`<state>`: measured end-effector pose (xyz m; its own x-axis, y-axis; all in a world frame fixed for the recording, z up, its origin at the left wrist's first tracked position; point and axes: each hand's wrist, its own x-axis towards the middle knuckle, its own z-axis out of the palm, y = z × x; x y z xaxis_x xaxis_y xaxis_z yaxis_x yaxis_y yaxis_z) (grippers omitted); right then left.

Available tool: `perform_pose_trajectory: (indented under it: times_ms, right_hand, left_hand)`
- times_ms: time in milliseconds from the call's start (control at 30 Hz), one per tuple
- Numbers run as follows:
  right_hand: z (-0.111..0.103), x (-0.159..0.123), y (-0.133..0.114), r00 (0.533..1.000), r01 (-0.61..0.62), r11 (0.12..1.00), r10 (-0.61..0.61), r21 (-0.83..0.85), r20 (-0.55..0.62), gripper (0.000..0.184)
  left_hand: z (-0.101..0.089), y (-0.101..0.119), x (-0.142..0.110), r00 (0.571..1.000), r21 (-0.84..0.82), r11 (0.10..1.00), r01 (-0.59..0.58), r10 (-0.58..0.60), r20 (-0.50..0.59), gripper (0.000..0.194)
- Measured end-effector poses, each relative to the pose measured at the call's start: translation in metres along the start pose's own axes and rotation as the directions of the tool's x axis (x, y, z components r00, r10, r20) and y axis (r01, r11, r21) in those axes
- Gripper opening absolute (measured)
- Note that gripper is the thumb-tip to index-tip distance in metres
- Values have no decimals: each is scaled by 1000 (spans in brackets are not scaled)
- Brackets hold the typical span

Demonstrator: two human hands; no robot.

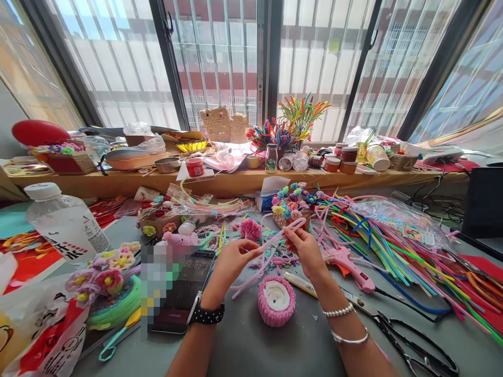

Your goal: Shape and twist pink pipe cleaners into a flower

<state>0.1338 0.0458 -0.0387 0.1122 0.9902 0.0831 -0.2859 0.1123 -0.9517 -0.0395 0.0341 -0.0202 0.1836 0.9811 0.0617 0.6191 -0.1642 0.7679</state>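
Observation:
Pale pink pipe cleaners [274,241] stretch between my two hands above the table. My left hand [240,257] pinches them near their lower left part, with thumb and fingertips together. At the upper end, where the strands bend into a loop, my right hand [303,250] grips them between thumb and fingers. Below my hands stands a round pink fuzzy pot [276,314] with a white roll inside it. Just beyond them lies a pink pompom flower [250,229]. A pink glue gun [351,267] rests to the right of my right hand.
Large black scissors [396,330] lie at front right, near a spread of coloured pipe cleaners [396,251]. On the left are a phone [184,293], a plastic bottle [65,222] and a green pot with fuzzy flowers [113,301]. Jars [349,157] line the windowsill.

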Motion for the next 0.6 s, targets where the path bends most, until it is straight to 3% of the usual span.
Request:
perform_pose_trajectory:
  times_ms: [100, 233, 467, 600]
  right_hand:
    - [-10, 3, 4, 989, 20, 999, -13, 44, -150, 25]
    - [-15, 5, 8, 977, 22, 1000, -18, 15, -213, 25]
    - [-15, 8, 13, 969, 9, 999, 4, 53, -247, 24]
    - [-16, 10, 15, 968, 3, 997, 15, 71, -252, 20]
  left_hand:
    - [2, 1, -4, 998, 286, 957, 44, -54, 26, 24]
    - [7, 3, -9, 995, 487, 873, -13, -38, 95, 14]
    - [11, 4, -10, 993, 562, 825, -59, -11, 121, 15]
    - [6, 7, -9, 997, 576, 815, -61, 28, 67, 16]
